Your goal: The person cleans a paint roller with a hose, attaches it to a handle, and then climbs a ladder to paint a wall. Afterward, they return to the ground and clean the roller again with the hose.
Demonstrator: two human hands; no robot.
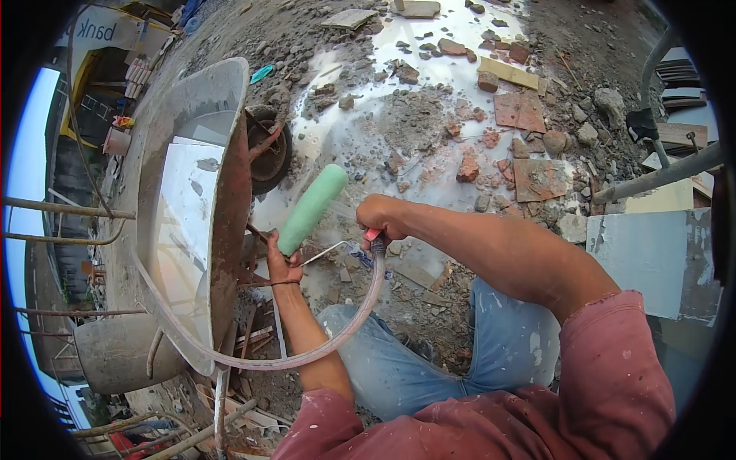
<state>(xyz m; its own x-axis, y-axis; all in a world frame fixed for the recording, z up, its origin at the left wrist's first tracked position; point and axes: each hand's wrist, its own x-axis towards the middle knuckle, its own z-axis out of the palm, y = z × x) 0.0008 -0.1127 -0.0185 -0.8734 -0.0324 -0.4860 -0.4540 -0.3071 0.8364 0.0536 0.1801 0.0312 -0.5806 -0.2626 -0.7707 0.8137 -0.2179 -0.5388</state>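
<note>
My left hand [284,261] is closed around the lower end of a paint roller with a pale green sleeve [313,208], which is tilted up and to the right. A thin white wire frame [323,253] leads from the roller's lower end. My right hand [381,217] grips the end of a clear, braided hose [369,303], with a red piece [372,234] showing at the fingers. A faint water spray crosses from this hand to the sleeve. The hose curves down and left over the rim of a wheelbarrow [230,192].
Milky liquid [406,46] covers part of the rubble ground, among broken bricks [468,167] and tile pieces [540,180]. A white sheet [180,207] lies in the wheelbarrow, whose wheel [268,153] is close by. Boards [636,261] and metal pipes [659,172] stand at right; a drum [115,353] is lower left.
</note>
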